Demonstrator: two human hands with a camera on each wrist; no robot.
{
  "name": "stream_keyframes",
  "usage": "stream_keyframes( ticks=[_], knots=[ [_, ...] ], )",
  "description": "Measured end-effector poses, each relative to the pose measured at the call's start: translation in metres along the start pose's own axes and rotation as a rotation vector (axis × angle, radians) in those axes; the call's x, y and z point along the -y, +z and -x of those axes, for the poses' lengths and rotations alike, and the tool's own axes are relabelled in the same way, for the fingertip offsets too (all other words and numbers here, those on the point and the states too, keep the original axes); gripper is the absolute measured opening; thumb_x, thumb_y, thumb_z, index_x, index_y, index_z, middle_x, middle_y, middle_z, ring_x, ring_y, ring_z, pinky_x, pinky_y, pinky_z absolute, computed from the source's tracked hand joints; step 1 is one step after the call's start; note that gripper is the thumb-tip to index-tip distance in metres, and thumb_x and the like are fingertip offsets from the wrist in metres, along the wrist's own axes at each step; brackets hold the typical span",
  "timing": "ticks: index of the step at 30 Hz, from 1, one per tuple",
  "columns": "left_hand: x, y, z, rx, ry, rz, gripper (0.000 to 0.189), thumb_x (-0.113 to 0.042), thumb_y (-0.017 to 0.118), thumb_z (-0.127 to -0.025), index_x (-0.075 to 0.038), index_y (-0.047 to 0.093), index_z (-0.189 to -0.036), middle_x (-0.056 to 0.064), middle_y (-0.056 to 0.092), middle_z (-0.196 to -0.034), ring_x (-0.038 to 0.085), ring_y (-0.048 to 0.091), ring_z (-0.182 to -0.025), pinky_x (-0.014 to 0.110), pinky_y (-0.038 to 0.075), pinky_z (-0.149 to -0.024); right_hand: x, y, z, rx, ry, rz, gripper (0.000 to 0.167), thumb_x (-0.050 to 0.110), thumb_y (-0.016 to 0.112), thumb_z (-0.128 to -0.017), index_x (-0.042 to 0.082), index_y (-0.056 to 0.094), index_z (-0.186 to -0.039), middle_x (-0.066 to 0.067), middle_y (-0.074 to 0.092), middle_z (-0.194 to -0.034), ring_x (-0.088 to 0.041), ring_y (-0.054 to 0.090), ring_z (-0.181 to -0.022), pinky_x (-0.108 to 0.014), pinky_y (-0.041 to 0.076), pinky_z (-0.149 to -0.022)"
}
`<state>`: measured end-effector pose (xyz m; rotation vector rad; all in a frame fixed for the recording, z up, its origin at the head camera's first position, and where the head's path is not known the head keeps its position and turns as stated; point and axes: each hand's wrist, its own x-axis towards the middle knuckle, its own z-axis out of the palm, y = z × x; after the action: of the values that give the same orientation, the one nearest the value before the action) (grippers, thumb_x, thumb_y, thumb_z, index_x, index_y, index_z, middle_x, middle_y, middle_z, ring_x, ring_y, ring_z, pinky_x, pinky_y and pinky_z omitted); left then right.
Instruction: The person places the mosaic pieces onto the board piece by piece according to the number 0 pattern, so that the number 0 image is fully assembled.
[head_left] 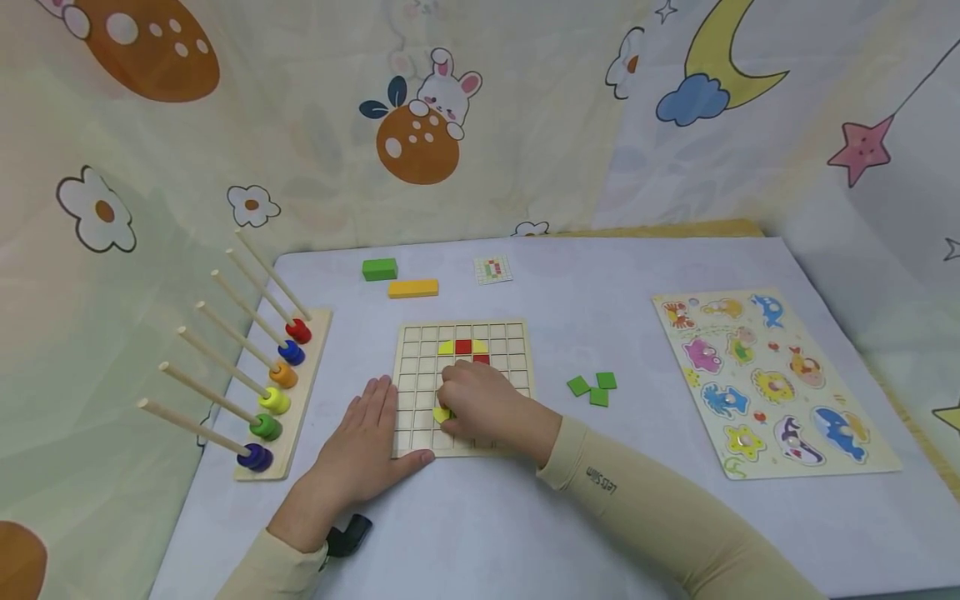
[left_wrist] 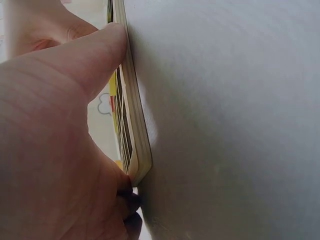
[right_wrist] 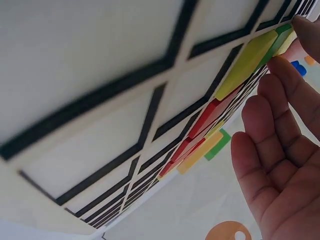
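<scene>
A wooden grid board lies on the table with yellow, red and green tiles set in its squares. My right hand reaches over the board and covers its middle. In the right wrist view its thumb and index finger pinch at a green tile beside a yellow piece; the other fingers are loosely bent. Red tiles show farther along the grid. My left hand lies at the board's left side, its fingers straight along that edge. The left thumb rests against the board's front edge.
Three loose green tiles lie right of the board. A peg rack with coloured rings stands at left, an animal puzzle at right. Behind are a green block, an orange block and a pattern card.
</scene>
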<state>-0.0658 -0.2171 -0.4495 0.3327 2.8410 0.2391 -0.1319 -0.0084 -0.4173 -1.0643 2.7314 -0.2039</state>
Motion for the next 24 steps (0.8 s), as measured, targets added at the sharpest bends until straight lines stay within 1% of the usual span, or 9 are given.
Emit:
stream_keyframes(
  ticks=[4, 10, 16, 24],
  knots=[
    [-0.0007, -0.0019, 0.0004, -0.001, 0.004, -0.001, 0.123, -0.081, 0.059, -0.087, 0.001, 0.013, -0.166, 0.021, 0.008, -0.176, 0.04, 0.005, -0.165, 0.058, 0.017, -0.132, -0.0003, 0.0001, 0.0006, -0.006, -0.003, 0.016, 0.018, 0.038, 0.084, -0.087, 0.021, 0.081, -0.087, 0.008, 0.057, -0.081, -0.014, 0.051, -0.08, -0.027, 0.047, -0.074],
    [0.0002, -0.0007, 0.0004, 0.004, 0.005, -0.003, 0.123, -0.081, 0.058, -0.088, 0.002, 0.012, -0.166, 0.021, 0.007, -0.176, 0.04, 0.005, -0.165, 0.058, 0.016, -0.133, 0.0015, -0.0002, -0.0008, -0.03, -0.034, 0.024, 0.018, 0.037, 0.085, -0.087, 0.02, 0.082, -0.089, 0.008, 0.06, -0.082, -0.014, 0.053, -0.079, -0.026, 0.049, -0.074],
    [0.0, -0.0005, 0.0008, 0.002, 0.008, -0.005, 0.123, -0.08, 0.059, -0.088, 0.003, 0.012, -0.166, 0.022, 0.007, -0.176, 0.04, 0.005, -0.165, 0.058, 0.017, -0.132, 0.0032, -0.0011, -0.0002, -0.012, -0.009, 0.03, 0.014, 0.033, 0.083, -0.088, 0.019, 0.082, -0.09, 0.007, 0.061, -0.082, -0.014, 0.054, -0.08, -0.027, 0.05, -0.076],
    [-0.0004, -0.0021, 0.001, 0.003, 0.005, -0.004, 0.123, -0.08, 0.059, -0.088, 0.002, 0.012, -0.166, 0.022, 0.008, -0.176, 0.04, 0.006, -0.165, 0.058, 0.016, -0.133, 0.0025, -0.0025, 0.0006, 0.011, 0.021, 0.003, 0.016, 0.035, 0.085, -0.088, 0.02, 0.083, -0.091, 0.007, 0.061, -0.082, -0.014, 0.054, -0.081, -0.027, 0.051, -0.077]
  ],
)
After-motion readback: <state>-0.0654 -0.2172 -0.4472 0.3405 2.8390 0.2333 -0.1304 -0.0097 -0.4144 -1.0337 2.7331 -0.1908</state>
